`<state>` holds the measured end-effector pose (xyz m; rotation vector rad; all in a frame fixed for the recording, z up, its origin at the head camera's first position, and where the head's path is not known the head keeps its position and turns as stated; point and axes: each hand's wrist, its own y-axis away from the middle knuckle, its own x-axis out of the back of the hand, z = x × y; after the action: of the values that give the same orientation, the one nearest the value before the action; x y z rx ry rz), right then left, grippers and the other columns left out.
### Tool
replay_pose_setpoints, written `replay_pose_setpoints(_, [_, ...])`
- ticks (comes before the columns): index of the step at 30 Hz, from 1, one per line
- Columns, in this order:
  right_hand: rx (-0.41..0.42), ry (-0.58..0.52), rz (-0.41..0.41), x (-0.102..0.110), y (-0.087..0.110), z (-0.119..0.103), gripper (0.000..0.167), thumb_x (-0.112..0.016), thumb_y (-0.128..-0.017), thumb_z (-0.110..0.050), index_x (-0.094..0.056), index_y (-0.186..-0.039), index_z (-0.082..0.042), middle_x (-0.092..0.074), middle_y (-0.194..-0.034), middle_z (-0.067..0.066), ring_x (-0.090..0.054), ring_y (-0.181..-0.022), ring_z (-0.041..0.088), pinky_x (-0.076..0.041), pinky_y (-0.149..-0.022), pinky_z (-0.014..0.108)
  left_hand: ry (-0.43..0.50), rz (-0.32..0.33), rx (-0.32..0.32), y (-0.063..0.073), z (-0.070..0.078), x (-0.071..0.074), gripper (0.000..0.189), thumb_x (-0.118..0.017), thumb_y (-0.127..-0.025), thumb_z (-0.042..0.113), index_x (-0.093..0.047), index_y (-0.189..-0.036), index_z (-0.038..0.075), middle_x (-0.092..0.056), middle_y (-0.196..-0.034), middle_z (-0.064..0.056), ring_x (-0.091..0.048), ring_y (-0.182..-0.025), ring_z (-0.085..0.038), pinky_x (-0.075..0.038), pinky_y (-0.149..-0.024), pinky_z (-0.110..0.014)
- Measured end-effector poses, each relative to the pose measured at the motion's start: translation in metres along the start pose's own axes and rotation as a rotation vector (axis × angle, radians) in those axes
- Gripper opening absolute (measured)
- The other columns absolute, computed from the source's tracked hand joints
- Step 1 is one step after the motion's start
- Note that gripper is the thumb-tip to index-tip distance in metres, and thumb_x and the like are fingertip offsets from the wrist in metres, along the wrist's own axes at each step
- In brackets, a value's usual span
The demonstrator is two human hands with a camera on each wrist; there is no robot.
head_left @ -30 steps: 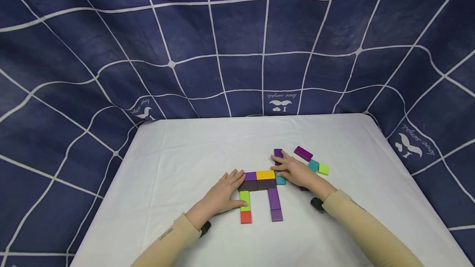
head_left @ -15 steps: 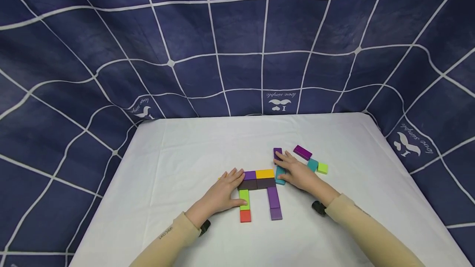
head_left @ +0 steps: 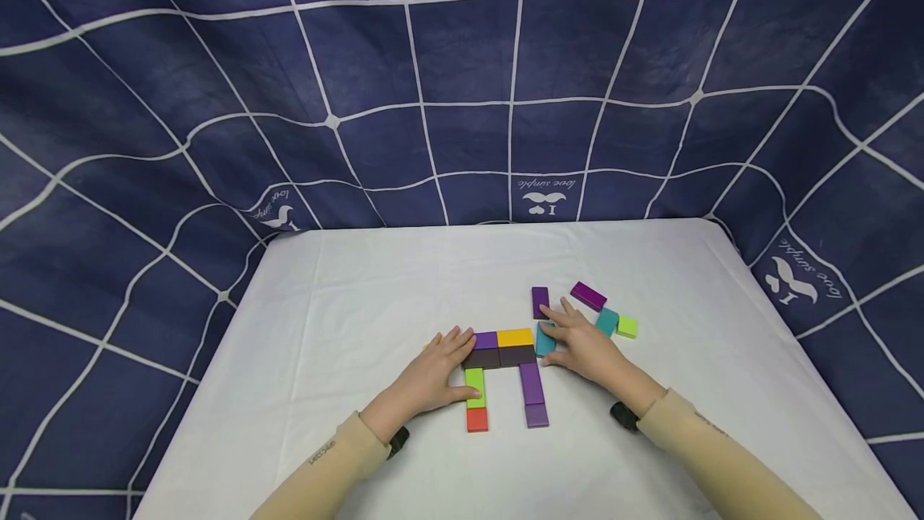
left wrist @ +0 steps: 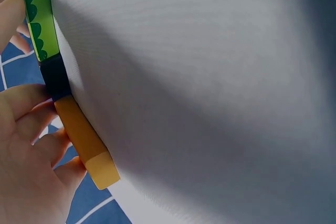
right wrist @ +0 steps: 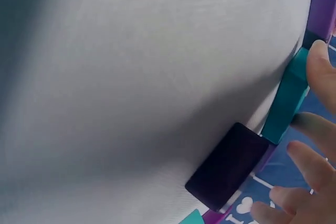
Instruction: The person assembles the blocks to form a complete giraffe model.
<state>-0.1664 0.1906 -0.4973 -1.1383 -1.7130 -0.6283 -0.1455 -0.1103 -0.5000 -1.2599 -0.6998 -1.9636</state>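
Observation:
In the head view my left hand (head_left: 429, 373) rests with fingers spread over the left end of a row of small flat blocks. Its thumb touches a light green block (head_left: 475, 381); an orange block (left wrist: 86, 135) lies along its fingers in the left wrist view. The row shows a purple block (head_left: 486, 340), a yellow block (head_left: 516, 337) and dark blocks (head_left: 498, 357). My right hand (head_left: 588, 347) lies at the row's right end, thumb and a finger touching a teal block (right wrist: 286, 98). Another fingertip reaches a dark purple block (head_left: 540, 302).
Below the row are a red block (head_left: 477, 420) and purple blocks (head_left: 532, 383). Beyond my right hand lie a magenta block (head_left: 588, 296), a second teal block (head_left: 608, 319) and a small lime block (head_left: 627, 327). White cloth (head_left: 390, 279) covers the table; a blue checked curtain (head_left: 462, 143) surrounds it.
My right hand has shifted slightly right, and its fingers have drawn back from the dark purple block, showing more of it and of the teal block. My left hand stays in place.

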Motion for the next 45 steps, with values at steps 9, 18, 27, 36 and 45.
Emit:
replay_pose_setpoints(9, [0.006, 0.011, -0.004, -0.0034, 0.0057, 0.0, 0.063, -0.082, -0.078, -0.032, -0.063, -0.13, -0.004, -0.045, -0.152, 0.012, -0.024, -0.146, 0.048, -0.03, -0.112, 0.064, 0.005, -0.004, 0.003, -0.0001, -0.0002, -0.0005, 0.09, -0.07, -0.085, 0.054, -0.037, -0.151, 0.003, -0.031, -0.161, -0.01, -0.025, -0.15, -0.032, -0.021, -0.123, -0.05])
replay_pose_setpoints(18, [0.025, 0.03, 0.031, -0.0037, 0.007, 0.0, 0.063, -0.082, -0.077, -0.036, -0.064, -0.129, -0.004, -0.049, -0.149, 0.014, -0.028, -0.144, 0.048, -0.032, -0.112, 0.064, 0.002, -0.002, 0.004, -0.0009, -0.0004, 0.0012, 0.09, -0.071, -0.085, 0.053, -0.037, -0.151, 0.003, -0.031, -0.161, -0.01, -0.025, -0.15, -0.031, -0.021, -0.124, -0.05])
replay_pose_setpoints(27, [0.083, 0.115, 0.118, -0.0082, 0.0079, -0.0003, 0.061, -0.085, -0.076, -0.032, -0.067, -0.125, -0.002, -0.065, -0.127, 0.015, -0.059, -0.118, 0.033, -0.053, -0.099, 0.046, 0.012, -0.002, 0.006, -0.0005, 0.0002, 0.0017, 0.089, -0.071, -0.085, 0.053, -0.037, -0.151, 0.002, -0.031, -0.16, -0.011, -0.026, -0.15, -0.032, -0.021, -0.123, -0.051])
replay_pose_setpoints(36, [0.042, 0.088, 0.067, -0.0088, 0.0083, -0.0007, 0.062, -0.084, -0.077, -0.033, -0.066, -0.127, -0.002, -0.062, -0.13, 0.015, -0.06, -0.119, 0.032, -0.053, -0.099, 0.044, 0.011, -0.004, -0.003, 0.0006, 0.0, -0.0003, 0.089, -0.07, -0.085, 0.053, -0.037, -0.15, 0.002, -0.032, -0.16, -0.011, -0.026, -0.15, -0.033, -0.022, -0.123, -0.051])
replay_pose_setpoints(45, [0.036, 0.066, 0.045, -0.0079, 0.0081, -0.0012, 0.062, -0.083, -0.078, -0.031, -0.065, -0.128, -0.002, -0.06, -0.131, 0.016, -0.06, -0.119, 0.034, -0.053, -0.1, 0.045, 0.007, 0.0, -0.002, 0.0002, -0.0001, 0.0002, 0.089, -0.071, -0.085, 0.053, -0.038, -0.15, 0.002, -0.032, -0.16, -0.011, -0.026, -0.15, -0.032, -0.022, -0.123, -0.051])
